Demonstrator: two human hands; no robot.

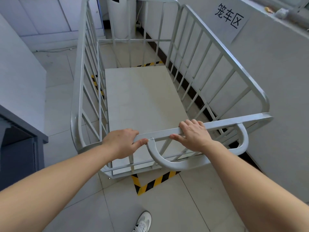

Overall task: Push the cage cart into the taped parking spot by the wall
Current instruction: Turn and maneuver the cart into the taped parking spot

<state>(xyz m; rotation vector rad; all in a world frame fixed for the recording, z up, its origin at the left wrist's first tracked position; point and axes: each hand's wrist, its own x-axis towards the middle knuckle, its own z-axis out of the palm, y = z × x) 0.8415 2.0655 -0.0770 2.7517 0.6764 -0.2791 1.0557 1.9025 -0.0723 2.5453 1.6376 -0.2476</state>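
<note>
The grey metal cage cart stands in front of me, its barred sides open at the top and its pale floor board bare. My left hand and my right hand both grip the near top rail, above the curved handle loop. Yellow-black tape marks a corner on the floor just below the cart's near end. More of the tape shows under the far end and along the left side. The cart's right side runs close along the white wall.
A paper sign with black characters hangs on the wall at the right. A dark grey cabinet stands at the left. A white cylinder stands beyond the cart. My white shoe is on the tiled floor.
</note>
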